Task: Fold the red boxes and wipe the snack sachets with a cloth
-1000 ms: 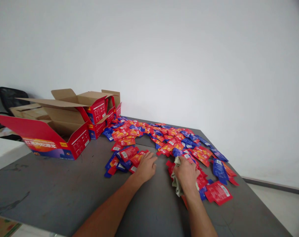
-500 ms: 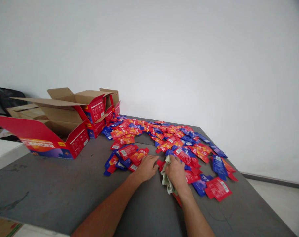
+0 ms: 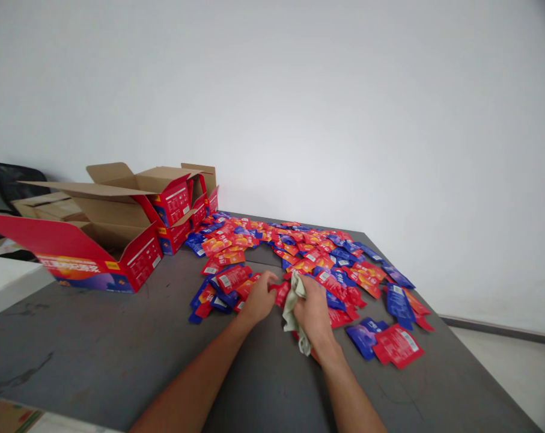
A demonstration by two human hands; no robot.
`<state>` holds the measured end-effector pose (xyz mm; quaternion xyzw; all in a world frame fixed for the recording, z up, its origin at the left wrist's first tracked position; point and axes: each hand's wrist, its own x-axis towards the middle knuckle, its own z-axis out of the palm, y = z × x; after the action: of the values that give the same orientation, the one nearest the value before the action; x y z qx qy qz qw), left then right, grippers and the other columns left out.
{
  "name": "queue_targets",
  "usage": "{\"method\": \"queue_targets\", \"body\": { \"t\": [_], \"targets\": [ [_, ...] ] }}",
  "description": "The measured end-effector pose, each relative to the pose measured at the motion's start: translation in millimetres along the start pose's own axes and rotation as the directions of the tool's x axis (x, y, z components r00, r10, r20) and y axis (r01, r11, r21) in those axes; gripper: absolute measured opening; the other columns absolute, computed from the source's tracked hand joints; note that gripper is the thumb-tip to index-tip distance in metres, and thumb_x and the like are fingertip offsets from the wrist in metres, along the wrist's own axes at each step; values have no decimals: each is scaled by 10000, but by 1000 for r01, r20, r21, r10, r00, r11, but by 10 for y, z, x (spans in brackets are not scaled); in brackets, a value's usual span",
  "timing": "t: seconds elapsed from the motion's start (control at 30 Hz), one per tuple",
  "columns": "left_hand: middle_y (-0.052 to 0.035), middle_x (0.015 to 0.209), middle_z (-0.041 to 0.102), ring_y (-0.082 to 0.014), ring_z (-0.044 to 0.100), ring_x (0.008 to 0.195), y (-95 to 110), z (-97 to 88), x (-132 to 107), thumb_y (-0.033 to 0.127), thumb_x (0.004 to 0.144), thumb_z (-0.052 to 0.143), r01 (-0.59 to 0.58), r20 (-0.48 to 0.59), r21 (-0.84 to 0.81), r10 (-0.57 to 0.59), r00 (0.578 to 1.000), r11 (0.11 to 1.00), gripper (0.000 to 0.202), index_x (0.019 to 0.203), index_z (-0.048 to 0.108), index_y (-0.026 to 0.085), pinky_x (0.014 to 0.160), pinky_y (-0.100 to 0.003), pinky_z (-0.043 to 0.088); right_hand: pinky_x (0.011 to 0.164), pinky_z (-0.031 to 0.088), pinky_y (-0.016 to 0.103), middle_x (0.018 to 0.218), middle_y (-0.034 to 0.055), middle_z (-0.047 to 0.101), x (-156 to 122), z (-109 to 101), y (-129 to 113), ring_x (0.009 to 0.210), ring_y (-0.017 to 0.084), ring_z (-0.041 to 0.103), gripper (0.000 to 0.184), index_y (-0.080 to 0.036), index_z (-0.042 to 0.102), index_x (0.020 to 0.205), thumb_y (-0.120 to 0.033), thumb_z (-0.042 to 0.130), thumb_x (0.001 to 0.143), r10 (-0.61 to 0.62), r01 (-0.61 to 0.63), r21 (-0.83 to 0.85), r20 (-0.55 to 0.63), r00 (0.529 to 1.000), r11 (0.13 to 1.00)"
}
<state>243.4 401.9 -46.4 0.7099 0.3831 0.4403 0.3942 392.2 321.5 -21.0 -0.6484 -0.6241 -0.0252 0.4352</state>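
Observation:
My right hand (image 3: 314, 311) is closed round a pale green cloth (image 3: 292, 305) near the front of a grey table (image 3: 119, 355). My left hand (image 3: 259, 297) sits just left of it, fingers curled and pinching a red packet (image 3: 281, 293) between the two hands. Many flat red and blue packets (image 3: 317, 255) lie spread over the table beyond and to the right of both hands. A smaller heap of packets (image 3: 220, 288) lies under and left of my left hand.
Open red cardboard boxes (image 3: 114, 234) with brown flaps stand at the table's left rear. A white wall rises behind. Loose packets (image 3: 396, 346) lie near the right edge. A dark chair (image 3: 11, 180) is at far left.
My right hand has dragged the cloth leftward, pushing packets toward the centre. My left hand went from lying flat on the table to curling its fingers on a red packet.

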Motion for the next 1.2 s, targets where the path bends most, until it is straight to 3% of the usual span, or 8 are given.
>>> {"method": "queue_targets", "body": {
  "t": [0.2, 0.27, 0.37, 0.5, 0.6, 0.83, 1.0, 1.2],
  "targets": [
    [-62, 955, 687, -177, 644, 892, -20, -84, 94, 140, 686, 712, 182, -213, -409, -287, 934, 894, 261, 932, 632, 173, 856, -313, 475, 998, 443, 431, 1193, 140, 652, -25, 103, -76, 1112, 266, 585, 443, -147, 612, 1237, -116, 453, 824, 8, -4, 142, -23, 1000, 990],
    [-62, 912, 701, -173, 659, 833, 8, -86, 86, 220, 680, 771, 255, -99, -606, -390, 915, 753, 282, 926, 644, 167, 813, -306, 490, 1008, 440, 427, 1200, 138, 652, -29, 130, -95, 1120, 264, 587, 395, -156, 617, 1229, -173, 464, 865, 51, -44, 189, -37, 998, 981],
    [-72, 866, 719, -186, 681, 815, 89, -77, 43, 238, 674, 786, 328, 110, -771, -394, 913, 545, 263, 886, 659, 151, 805, -309, 508, 1009, 438, 429, 1209, 138, 654, -1, 115, -126, 1120, 267, 591, 353, -161, 625, 1209, -275, 490, 904, 174, -156, 255, -49, 983, 954],
    [-106, 929, 741, -215, 700, 818, 190, -49, -39, 235, 706, 768, 421, 336, -778, -257, 906, 466, 284, 956, 687, 129, 774, -318, 525, 957, 466, 406, 1172, 120, 683, 50, 42, -176, 1056, 256, 619, 371, -167, 632, 1191, -383, 512, 914, 325, -287, 377, -41, 945, 881],
    [-102, 914, 746, -211, 703, 767, 193, 0, -77, 300, 755, 755, 506, 434, -736, -259, 863, 450, 315, 1016, 687, 136, 676, -291, 522, 919, 484, 387, 1157, 98, 697, 58, 13, -201, 1025, 243, 630, 382, -184, 634, 1198, -411, 519, 912, 343, -304, 454, -3, 939, 838],
    [-125, 1028, 730, -243, 711, 883, 122, -92, -28, 288, 813, 697, 444, 302, -780, -357, 884, 440, 318, 1098, 624, 169, 801, -440, 567, 1016, 437, 452, 1201, 118, 669, 60, -60, -131, 1119, 265, 591, 350, -187, 660, 1183, -295, 529, 877, 203, -161, 293, -121, 972, 942],
    [-133, 1083, 708, -252, 696, 939, 192, -188, -52, 134, 663, 790, 437, 375, -729, -227, 899, 526, 440, 1076, 638, 155, 868, -454, 542, 1027, 440, 463, 1234, 104, 651, 63, -126, -176, 1146, 254, 574, 361, -223, 668, 1199, -204, 489, 887, 23, -6, 231, -71, 997, 973],
    [-111, 996, 714, -247, 680, 890, 330, -116, -119, 192, 647, 818, 350, 410, -698, -52, 911, 625, 472, 1089, 657, 156, 747, -337, 531, 1019, 448, 409, 1270, 60, 615, 3, -51, -274, 1166, 228, 536, 630, -278, 638, 1271, 2, 460, 735, -177, 160, 190, 77, 981, 969]
  ]
}}
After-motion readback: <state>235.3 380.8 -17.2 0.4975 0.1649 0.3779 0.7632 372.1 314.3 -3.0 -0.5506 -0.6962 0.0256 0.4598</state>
